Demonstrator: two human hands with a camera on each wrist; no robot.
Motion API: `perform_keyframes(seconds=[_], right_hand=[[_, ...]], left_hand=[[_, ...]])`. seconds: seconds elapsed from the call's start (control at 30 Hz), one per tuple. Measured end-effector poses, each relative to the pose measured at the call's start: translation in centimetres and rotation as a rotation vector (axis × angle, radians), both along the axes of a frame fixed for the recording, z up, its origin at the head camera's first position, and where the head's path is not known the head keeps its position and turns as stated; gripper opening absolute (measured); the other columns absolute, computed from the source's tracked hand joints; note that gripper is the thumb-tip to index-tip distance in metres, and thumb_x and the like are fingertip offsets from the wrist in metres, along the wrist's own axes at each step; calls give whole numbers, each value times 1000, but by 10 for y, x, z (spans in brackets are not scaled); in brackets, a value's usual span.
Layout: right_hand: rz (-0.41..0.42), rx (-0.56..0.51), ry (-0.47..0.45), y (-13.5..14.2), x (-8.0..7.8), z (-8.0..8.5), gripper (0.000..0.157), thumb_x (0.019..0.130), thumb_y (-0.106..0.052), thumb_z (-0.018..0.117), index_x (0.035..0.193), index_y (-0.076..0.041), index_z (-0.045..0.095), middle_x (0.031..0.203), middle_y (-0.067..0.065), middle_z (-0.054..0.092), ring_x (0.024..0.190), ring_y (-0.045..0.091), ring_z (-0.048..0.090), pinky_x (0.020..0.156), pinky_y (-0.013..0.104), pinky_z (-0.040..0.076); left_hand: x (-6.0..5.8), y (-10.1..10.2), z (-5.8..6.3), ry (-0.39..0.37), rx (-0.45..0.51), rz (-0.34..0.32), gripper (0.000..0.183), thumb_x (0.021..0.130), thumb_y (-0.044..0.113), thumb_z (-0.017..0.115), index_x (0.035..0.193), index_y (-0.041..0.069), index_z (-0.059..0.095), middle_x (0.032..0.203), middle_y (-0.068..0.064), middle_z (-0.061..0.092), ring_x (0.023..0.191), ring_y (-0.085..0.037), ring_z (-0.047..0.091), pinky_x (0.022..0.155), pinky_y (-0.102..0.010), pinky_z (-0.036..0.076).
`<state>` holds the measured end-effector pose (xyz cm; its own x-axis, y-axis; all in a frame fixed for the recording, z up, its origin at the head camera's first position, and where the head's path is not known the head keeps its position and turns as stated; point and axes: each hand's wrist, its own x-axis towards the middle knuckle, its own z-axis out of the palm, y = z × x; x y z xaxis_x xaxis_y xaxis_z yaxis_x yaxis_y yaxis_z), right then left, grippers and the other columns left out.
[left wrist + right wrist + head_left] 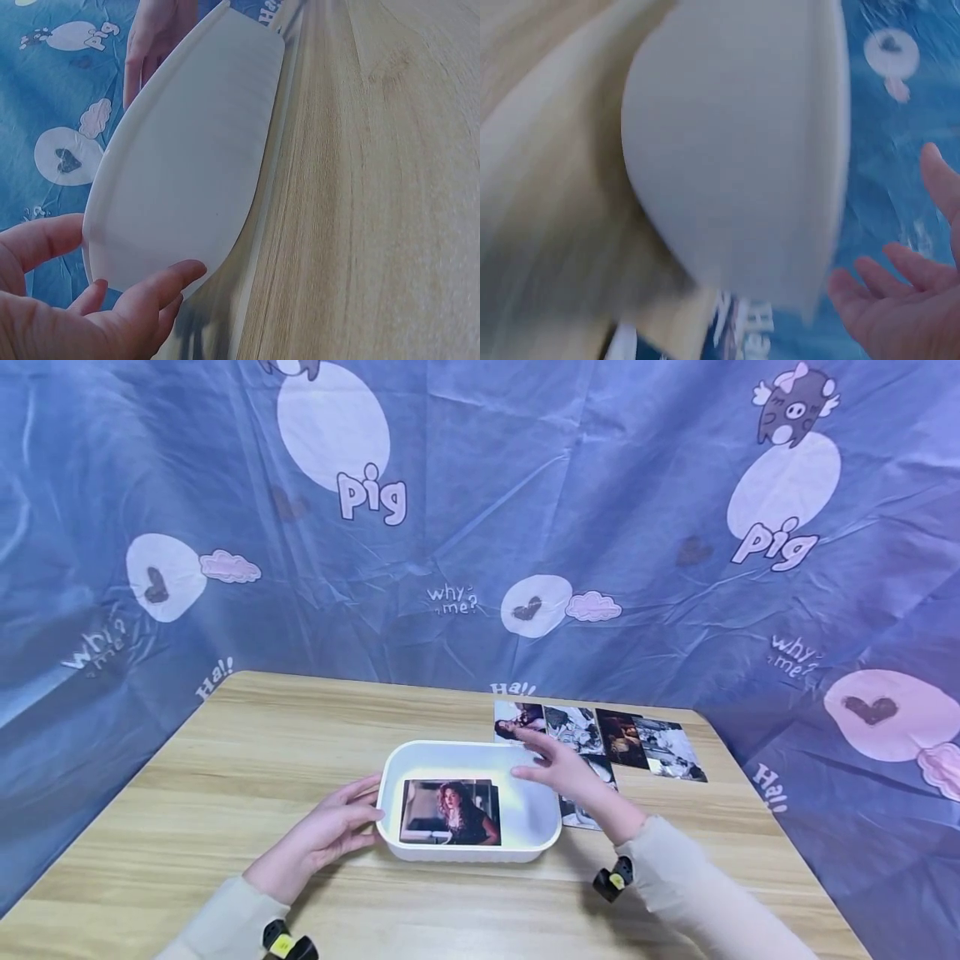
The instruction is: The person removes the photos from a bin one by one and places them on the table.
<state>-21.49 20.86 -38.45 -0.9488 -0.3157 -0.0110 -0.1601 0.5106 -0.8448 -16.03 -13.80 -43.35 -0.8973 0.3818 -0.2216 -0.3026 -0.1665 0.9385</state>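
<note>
A white rectangular plastic box point(468, 853) stands on the table, and a colour photo point(450, 812) of a person with long curly hair lies flat inside it. My left hand point(341, 822) rests against the box's left end with relaxed fingers. In the left wrist view, its fingertips point(189, 270) touch the white outer wall point(180, 150). Over the box's back right corner hovers my right hand point(562, 768), fingers spread and nothing held. The right wrist view shows that hand point(907, 300) apart from the box point(727, 150), slightly blurred.
Several photos lie behind and right of the box, including a dark brown one point(621, 739) and a black-and-white one point(670, 748). Some are partly hidden by the right hand and box. The wooden table point(262, 752) meets a blue patterned cloth point(465, 527) at the back.
</note>
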Motion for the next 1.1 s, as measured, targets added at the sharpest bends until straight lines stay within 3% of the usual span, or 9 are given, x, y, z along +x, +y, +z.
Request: perform_keyframes(seconds=[0.17,0.37,0.47,0.63,0.83,1.1], right_hand=[[121,132,20,-25,1,-14,71,80,-19,78,141,-3,46,145,21,46,130,43,46,107,54,43],[236,380,35,-39,-1,-25,81,74,-23,83,141,1,44,145,25,44,134,42,40,113,53,35],[255,433,43,-42,-3,-29,84,73,-23,84,141,4,43,144,27,43,135,41,39,115,51,32],[297,536,155,-45,-4,-36,89,67,-26,87,137,9,44,138,27,47,128,41,45,112,50,37],[293,693,218,-52,1,-40,96,62,-37,89,137,4,46,136,22,45,125,38,43,110,49,39],[258,671,232,-54,2,-39,85,60,-33,90,129,1,53,129,18,50,118,34,46,106,47,41]], left_hand=[[1,0,0,-4,1,-1,81,88,0,56,152,-3,8,156,-31,11,135,-38,42,99,-47,51],[0,0,0,-14,5,3,81,88,0,57,152,-3,9,157,-30,11,133,-35,45,98,-45,52],[0,0,0,-14,3,1,81,88,0,57,153,-2,9,157,-30,11,133,-35,45,98,-45,52],[0,0,1,-8,-4,-2,81,87,-1,56,152,-3,9,156,-30,12,133,-36,46,97,-44,53],[1,0,2,-5,-12,6,80,87,0,57,153,-2,9,156,-30,12,133,-37,44,96,-43,54],[2,-1,1,3,-5,-6,80,88,0,56,152,-3,8,156,-31,10,134,-39,42,98,-46,52]])
